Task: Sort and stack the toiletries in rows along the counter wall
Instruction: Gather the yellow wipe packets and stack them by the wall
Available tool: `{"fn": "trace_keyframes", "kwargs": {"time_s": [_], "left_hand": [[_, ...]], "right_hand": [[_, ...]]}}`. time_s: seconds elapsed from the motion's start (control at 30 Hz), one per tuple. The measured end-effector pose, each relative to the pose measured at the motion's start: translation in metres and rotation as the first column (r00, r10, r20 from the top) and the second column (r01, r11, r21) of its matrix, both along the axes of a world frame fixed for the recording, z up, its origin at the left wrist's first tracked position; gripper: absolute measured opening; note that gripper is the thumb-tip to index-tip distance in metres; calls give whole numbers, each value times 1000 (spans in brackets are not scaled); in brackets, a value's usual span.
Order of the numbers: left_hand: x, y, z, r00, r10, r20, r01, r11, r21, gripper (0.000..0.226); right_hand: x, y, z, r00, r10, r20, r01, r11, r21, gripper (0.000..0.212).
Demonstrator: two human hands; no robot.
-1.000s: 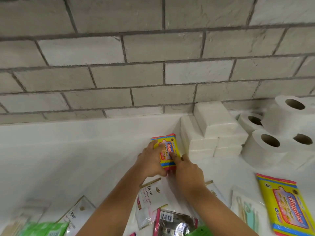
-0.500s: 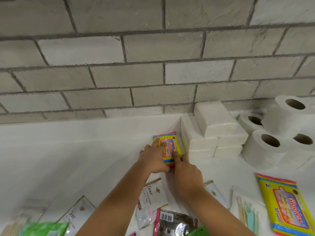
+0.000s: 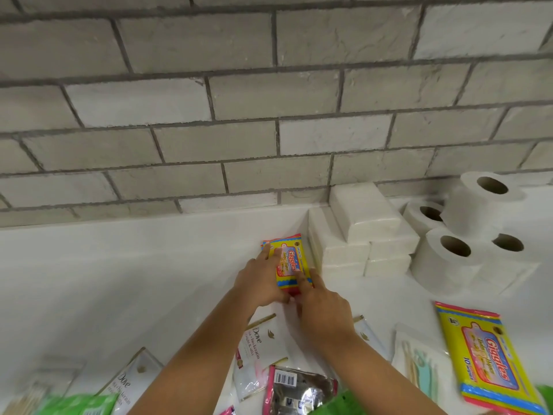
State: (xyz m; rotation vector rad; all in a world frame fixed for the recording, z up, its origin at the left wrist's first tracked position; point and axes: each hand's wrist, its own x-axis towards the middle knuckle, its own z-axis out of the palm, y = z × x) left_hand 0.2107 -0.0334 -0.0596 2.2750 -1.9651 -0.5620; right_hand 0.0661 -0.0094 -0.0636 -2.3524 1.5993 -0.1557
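The wipes pack (image 3: 288, 262), yellow with a red and blue border and "Giggles" printed across it, lies on the white desk (image 3: 119, 280) just beside the stacked white tissue packs (image 3: 359, 235), close to the wall. Over the last second you have slid it a little farther back toward the wall and closer to that stack, so this placement looks almost finished.

Your left hand (image 3: 260, 283) rests along the pack's left edge with fingers stretched flat on it. Your right hand (image 3: 323, 310) presses its near right corner with one extended finger; the other fingers look loosely curled, though the angle hides them in part.

A second Giggles pack (image 3: 490, 363), marked "10 wipes", waits at the right. Near your arms lie Dove sachets (image 3: 263, 348). Toilet rolls (image 3: 466, 241) stand beyond the tissue packs.
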Motion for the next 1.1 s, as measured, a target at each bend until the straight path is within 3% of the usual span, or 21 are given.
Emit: {"fn": "trace_keyframes", "kwargs": {"time_s": [0.13, 0.2, 0.33, 0.5, 0.7, 0.87, 1.1], "left_hand": [[-5, 12, 5, 997, 43, -68, -46, 998, -53, 124], [-9, 20, 6, 988, 63, -141, -84, 985, -152, 121], [-29, 42, 16, 947, 93, -307, -192, 932, -307, 79], [-74, 60, 28, 903, 80, -422, -260, 884, -388, 49], [-136, 59, 26, 850, -27, -526, -173, 929, -327, 44], [-183, 60, 18, 841, -65, -537, -93, 961, -262, 43], [-220, 65, 6, 850, -59, -523, -43, 983, -179, 40]], "right_hand": [[-10, 10, 12, 1000, 9, 15, -7, 996, -91, 44], [-19, 17, 18, 997, -8, 71, 17, 991, -129, 37], [-47, 27, 27, 982, -65, 175, 91, 986, -141, 34], [-87, 36, 33, 950, -184, 254, 227, 962, -151, 33], [-151, 46, 26, 913, -319, 253, 365, 917, -161, 39], [-199, 52, 13, 877, -478, 56, 481, 873, -81, 57], [-221, 56, -6, 854, -521, -5, 520, 853, 42, 85]]}}
